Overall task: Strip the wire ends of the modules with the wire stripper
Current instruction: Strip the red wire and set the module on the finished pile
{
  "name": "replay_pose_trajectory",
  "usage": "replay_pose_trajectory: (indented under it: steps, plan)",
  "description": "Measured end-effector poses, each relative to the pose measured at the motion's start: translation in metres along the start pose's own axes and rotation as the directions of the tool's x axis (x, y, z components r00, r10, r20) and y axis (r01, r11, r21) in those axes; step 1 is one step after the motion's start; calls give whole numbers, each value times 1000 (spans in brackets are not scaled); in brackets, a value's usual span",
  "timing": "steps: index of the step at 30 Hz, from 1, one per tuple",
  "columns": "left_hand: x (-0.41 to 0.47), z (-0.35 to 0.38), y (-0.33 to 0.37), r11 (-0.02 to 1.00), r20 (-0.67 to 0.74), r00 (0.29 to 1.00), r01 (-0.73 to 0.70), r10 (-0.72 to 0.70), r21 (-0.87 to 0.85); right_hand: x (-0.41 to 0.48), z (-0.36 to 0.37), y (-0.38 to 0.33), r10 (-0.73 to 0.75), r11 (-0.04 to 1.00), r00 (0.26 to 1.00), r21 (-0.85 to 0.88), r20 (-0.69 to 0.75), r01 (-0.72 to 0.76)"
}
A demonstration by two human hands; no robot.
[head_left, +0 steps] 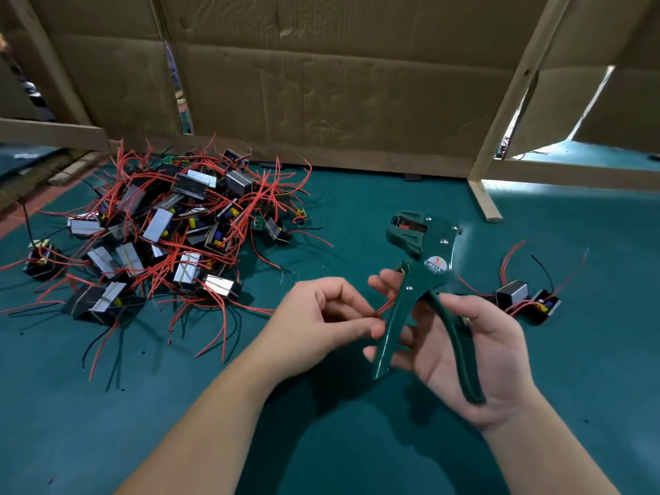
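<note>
Two hands up over the green worktop (pixel 357 441), both busy. Our left hand (pixel 328 316) pinches the end of a red wire (pixel 387 305) between thumb and forefinger, other fingers curled in. That wire runs off behind the tool, towards the right. Our right hand (pixel 464 351) holds the wire stripper (pixel 421 266): one green handle lies across the palm, the fingers wrap loosely behind the other, and the thumb sits beside the pivot. Handles are spread apart, with the head tilted up and away from us. The wire end sits just left of the front handle, well below the head.

Big pile of modules (pixel 160 226) with tangled red and black leads lies far left on the worktop. Two more modules (pixel 528 298) lie right of the stripper, just beyond our right hand. Cardboard wall (pixel 339 83) on a wooden frame (pixel 482 194) stands behind.
</note>
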State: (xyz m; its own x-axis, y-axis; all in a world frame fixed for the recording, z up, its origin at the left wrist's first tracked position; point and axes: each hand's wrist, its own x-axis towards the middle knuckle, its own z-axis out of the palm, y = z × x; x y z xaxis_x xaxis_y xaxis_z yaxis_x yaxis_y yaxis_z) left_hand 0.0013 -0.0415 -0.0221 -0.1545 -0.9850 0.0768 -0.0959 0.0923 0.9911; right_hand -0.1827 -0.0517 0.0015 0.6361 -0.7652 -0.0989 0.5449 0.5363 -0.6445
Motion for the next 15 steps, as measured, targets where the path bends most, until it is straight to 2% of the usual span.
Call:
replay_pose_trajectory:
  steps: [2,4,6,10,11,12,15]
  plan:
    - [2,-4,2,998,-72,996,57,-59,-24,-2,-1,-3,20,999,998,-42,67,-18]
    - [8,-7,5,958,-119,976,147,-181,-247,-5,0,-5,74,995,980,-80,182,-60]
    - [10,-8,9,886,-43,967,213,-253,-411,-7,5,-3,116,986,954,-146,276,-78]
    - [1,-3,10,860,208,974,184,-93,-476,-9,7,6,239,933,914,-337,328,-124]
    - [0,-1,11,846,197,979,153,-58,-511,-9,6,9,264,923,905,-359,335,-136]
    - [0,-1,12,845,127,990,115,-57,-522,-8,6,11,282,917,899,-369,336,-149]
    - [5,-1,9,873,-148,980,47,-135,-485,-6,7,12,301,915,892,-366,337,-170]
